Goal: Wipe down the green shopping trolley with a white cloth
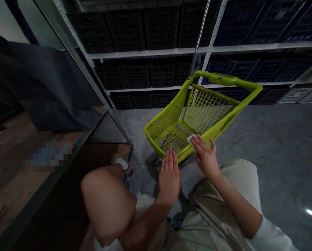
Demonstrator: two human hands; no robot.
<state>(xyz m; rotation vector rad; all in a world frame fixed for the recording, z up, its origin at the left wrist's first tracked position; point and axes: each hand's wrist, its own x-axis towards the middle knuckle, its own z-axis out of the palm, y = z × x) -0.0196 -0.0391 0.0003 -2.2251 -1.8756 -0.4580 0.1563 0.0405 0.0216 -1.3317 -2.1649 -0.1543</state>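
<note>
A lime-green plastic shopping cart [166,118] with lattice sides stands in front of my knees, its handle on the far side. My left hand [170,176] is at the near rim of the basket, fingers stretched out side by side and its thumb out of sight. Whether the fingertips press on the rim I cannot tell. Over the near right rim is my right hand [206,157], its fingers closed on a small white wipe [189,138], perhaps tissue or cloth. The wipe is partly covered by the fingers.
White metal shelving [145,53] with black crates [126,29] and blue crates [239,24] lines the back. On the left, a dark bag [54,83] rests on a wooden table [17,136] beside a blurred-out item. Grey tiled floor [283,153] extends to the right.
</note>
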